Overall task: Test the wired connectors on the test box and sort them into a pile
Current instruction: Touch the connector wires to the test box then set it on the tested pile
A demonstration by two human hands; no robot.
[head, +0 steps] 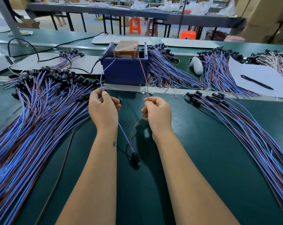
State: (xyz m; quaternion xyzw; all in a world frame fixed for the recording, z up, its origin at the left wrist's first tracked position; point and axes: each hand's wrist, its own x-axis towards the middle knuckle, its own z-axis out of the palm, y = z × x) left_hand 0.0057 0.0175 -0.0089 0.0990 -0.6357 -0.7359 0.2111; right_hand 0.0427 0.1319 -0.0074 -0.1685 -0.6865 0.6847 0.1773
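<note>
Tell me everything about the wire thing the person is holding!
The wired connector has a small black plug with two thin wires: one blue, one brown. The plug looks like dark plastic and hangs low between the forearms, above the green table. The left hand pinches the blue wire; the right hand pinches the brown one. Both wires run up to the top of the blue test box. Whether their ends touch its contacts is too small to tell.
</note>
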